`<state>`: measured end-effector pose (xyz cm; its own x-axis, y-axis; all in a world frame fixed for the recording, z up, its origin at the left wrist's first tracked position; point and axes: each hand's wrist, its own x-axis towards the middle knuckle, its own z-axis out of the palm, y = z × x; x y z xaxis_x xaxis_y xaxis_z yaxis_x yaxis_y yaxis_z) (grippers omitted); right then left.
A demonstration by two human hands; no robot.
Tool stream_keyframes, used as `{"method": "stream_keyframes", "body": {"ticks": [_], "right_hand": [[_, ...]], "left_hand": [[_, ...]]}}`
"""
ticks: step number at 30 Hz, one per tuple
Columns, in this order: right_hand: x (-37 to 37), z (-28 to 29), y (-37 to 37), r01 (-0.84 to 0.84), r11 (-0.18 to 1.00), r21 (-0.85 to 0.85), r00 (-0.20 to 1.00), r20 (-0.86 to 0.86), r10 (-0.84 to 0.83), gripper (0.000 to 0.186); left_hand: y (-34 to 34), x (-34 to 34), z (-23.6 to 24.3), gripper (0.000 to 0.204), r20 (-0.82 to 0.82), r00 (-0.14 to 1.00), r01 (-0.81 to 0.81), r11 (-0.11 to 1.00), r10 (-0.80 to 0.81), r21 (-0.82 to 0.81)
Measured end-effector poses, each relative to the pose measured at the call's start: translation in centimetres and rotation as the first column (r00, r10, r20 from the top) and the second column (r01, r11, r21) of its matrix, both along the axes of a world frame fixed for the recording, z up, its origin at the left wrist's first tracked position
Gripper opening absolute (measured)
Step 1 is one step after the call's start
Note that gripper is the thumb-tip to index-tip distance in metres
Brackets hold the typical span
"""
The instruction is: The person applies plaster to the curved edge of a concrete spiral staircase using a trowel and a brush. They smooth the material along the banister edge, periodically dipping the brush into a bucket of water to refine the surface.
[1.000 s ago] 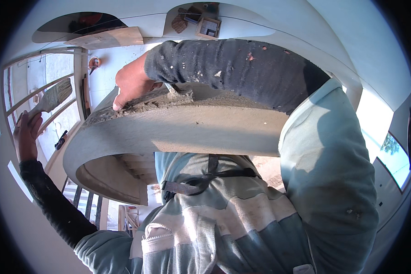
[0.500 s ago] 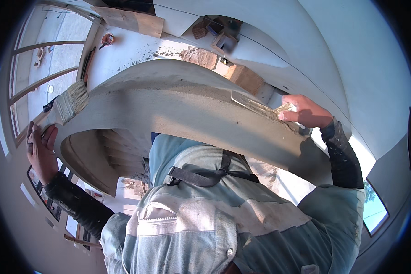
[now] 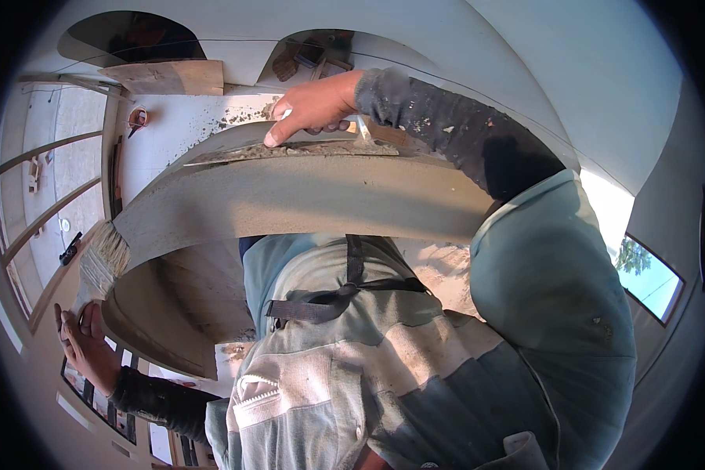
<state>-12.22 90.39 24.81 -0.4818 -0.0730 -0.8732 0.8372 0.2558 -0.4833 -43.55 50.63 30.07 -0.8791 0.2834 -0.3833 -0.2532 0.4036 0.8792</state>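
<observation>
My right hand [image 3: 315,106] is wrapped around the handle of a plastering trowel [image 3: 321,148], at the middle of the view. The trowel's long flat blade lies along the upper edge of a curved, grey plastered ledge [image 3: 305,196], and wet mortar clings to it. At the left, my left hand [image 3: 86,341] grips a wide paintbrush [image 3: 104,254] with pale bristles pointing up. The bristles are beside the ledge's left end; whether they touch it I cannot tell. My fingers hide most of the brush handle.
Below the ledge opens a curved hollow [image 3: 200,286]. On the floor beyond stand an orange bucket [image 3: 138,119] and a wooden board [image 3: 168,77], with mortar spatters nearby. Framed window openings [image 3: 55,180] line the left. A smooth white wall [image 3: 603,94] curves along the right.
My right hand has swept the trowel left along the ledge, from its right end to the middle. The left hand and paintbrush have moved lower. My view has shifted a little.
</observation>
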Motion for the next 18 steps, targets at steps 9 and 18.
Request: {"method": "stream_keyframes", "body": {"ticks": [9,18], "right_hand": [[27.4,14.2,4.1,0.218,0.930,0.297,0.830,0.444,-0.337,0.039],[35.9,26.1,-4.0,0.520,0.010,0.854,0.613,-0.365,-0.701,0.030]], "left_hand": [[6.6,-1.4,1.2,0.047,0.010,0.983,0.180,0.971,-0.184,0.159],[13.6,3.5,3.2,0.036,-0.100,0.923,0.380,0.844,-0.371,0.378]]}}
